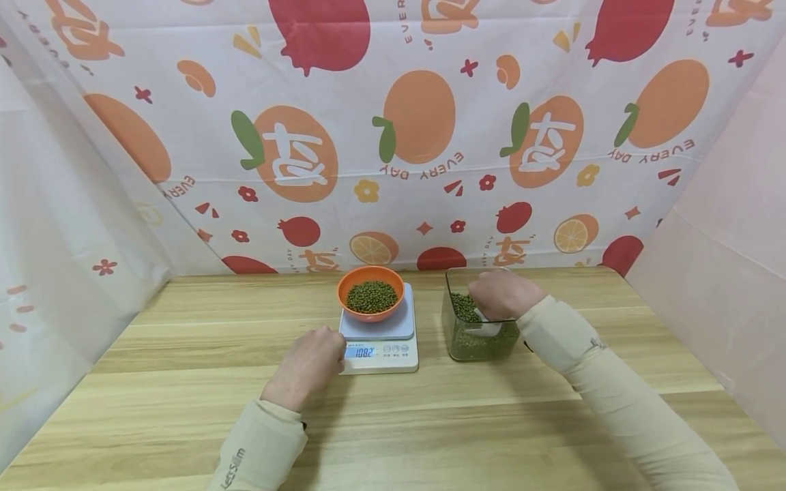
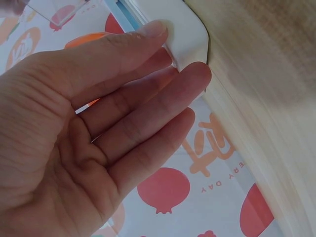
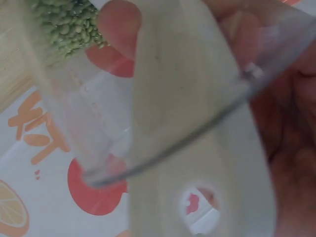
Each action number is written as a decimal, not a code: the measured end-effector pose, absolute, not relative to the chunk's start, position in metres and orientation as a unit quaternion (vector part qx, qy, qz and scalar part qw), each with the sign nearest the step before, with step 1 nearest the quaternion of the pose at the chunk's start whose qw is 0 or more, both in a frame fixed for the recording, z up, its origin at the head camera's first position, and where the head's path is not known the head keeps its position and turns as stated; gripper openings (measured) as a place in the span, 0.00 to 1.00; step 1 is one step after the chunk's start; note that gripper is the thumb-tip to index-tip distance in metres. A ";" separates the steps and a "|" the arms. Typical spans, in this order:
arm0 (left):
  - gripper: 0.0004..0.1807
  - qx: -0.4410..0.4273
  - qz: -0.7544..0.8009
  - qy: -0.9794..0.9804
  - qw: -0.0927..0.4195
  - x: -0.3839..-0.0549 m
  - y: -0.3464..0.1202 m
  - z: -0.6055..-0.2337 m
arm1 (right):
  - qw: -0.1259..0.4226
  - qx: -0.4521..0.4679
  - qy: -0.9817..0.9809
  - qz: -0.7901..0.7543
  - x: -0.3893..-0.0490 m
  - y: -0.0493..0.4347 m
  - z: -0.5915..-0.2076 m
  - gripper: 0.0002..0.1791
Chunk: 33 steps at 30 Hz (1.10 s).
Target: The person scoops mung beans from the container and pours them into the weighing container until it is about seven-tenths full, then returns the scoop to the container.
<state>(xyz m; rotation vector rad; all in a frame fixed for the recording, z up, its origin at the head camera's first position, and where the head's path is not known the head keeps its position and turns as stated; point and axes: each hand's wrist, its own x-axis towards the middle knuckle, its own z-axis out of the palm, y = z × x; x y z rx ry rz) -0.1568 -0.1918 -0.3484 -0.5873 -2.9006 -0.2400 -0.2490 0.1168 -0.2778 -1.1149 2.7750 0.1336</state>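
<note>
Bowl [image 1: 370, 316] of mung beans [image 1: 372, 297] tops the digital scale [image 1: 382, 332], presumably for weighing, left hand [image 1: 310, 365] loosely spread beside it, right hand [image 1: 506, 294] pinching a scoop [image 1: 485, 329] inside the container [image 1: 482, 351] right of it.

Mid-frame in the head view: orange bowl [image 1: 371, 318], green mung beans [image 1: 372, 297], white kitchen scale [image 1: 381, 367] with pale blue platform [image 1: 376, 331]. Right of centre: green-tinted clear container [image 1: 457, 344], white scoop [image 1: 486, 329]. Across the top: white curtain [image 1: 353, 88] printed with orange fruits [image 1: 420, 116] and red pomegranates [image 1: 322, 31]. Below: yellowish wood-grained tabletop [image 1: 430, 436]. Lower left: beige sleeve [image 1: 270, 436], dark lettering [image 1: 233, 468].
</note>
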 end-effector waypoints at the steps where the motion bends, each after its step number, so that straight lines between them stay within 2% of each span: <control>1: 0.14 -0.196 -0.080 -0.973 0.085 -0.157 -0.192 -0.349 | 0.073 -0.372 0.925 0.039 -0.249 0.118 -0.278 0.21; 7: 0.13 -0.195 -0.081 -0.974 0.083 -0.157 -0.192 -0.349 | 0.076 -0.363 0.929 0.012 -0.248 0.121 -0.280 0.23; 23: 0.16 -0.188 -0.087 -0.976 0.073 -0.157 -0.190 -0.347 | 0.117 -0.332 0.936 0.000 -0.250 0.125 -0.285 0.19; 33: 0.15 -0.192 -0.089 -0.974 0.075 -0.157 -0.191 -0.348 | 0.102 -0.353 0.930 -0.008 -0.251 0.128 -0.287 0.21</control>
